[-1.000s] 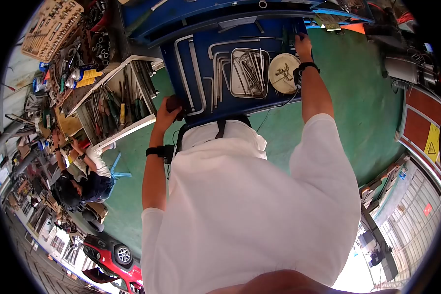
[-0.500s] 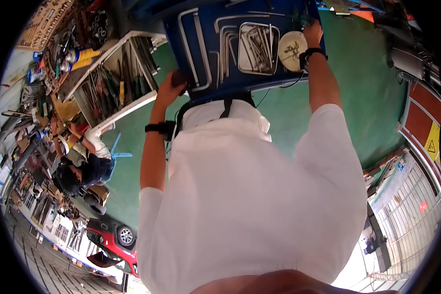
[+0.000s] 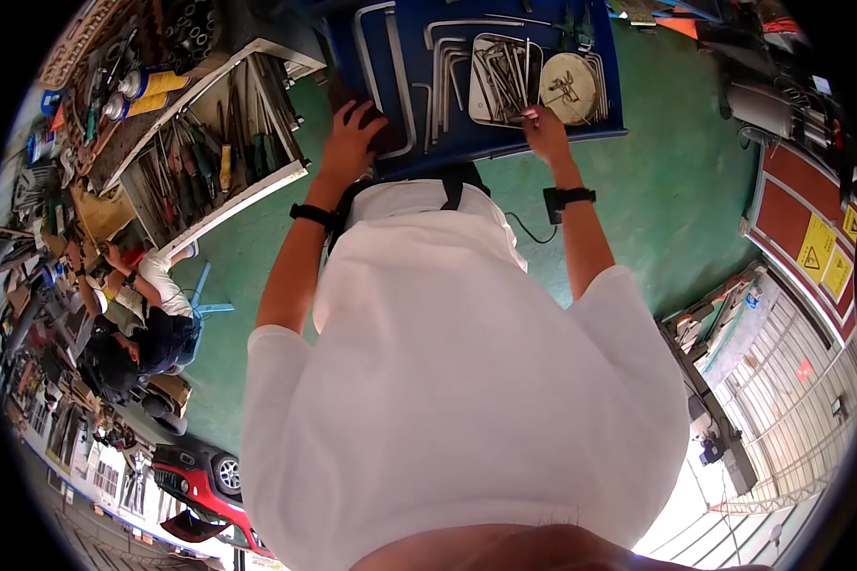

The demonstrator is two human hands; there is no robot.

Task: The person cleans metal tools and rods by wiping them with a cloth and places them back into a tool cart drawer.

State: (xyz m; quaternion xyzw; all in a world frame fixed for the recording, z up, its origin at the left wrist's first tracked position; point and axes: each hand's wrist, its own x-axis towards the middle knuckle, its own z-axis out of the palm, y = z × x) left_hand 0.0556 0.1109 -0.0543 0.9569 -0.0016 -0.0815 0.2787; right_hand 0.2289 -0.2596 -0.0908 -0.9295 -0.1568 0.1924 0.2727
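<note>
My left hand (image 3: 352, 143) lies with fingers spread over a dark reddish-brown object (image 3: 388, 137) at the left edge of a blue drawer (image 3: 505, 150). At the front right corner of a white metal tray (image 3: 476, 103), the fingers of my right hand (image 3: 546, 135) are bent together; what they grip is too small to make out. Loose hex keys (image 3: 507, 76) fill that tray. Beside it stands a round cream dish (image 3: 581, 107) with small metal pieces inside. Large L-shaped hex keys (image 3: 399, 81) lie along the drawer's left half.
To the left, an open drawer (image 3: 257, 195) holds several screwdrivers and files. Spray cans (image 3: 143, 86) lie on the bench behind it. A co-worker (image 3: 148, 343) sits near a blue stool (image 3: 205, 300). A red car (image 3: 200, 495) stands farther off on the green floor (image 3: 676, 190).
My right hand has moved left from the drawer's right edge to the tray's front corner. My left hand has spread its fingers over the dark object. The view has shifted slightly.
</note>
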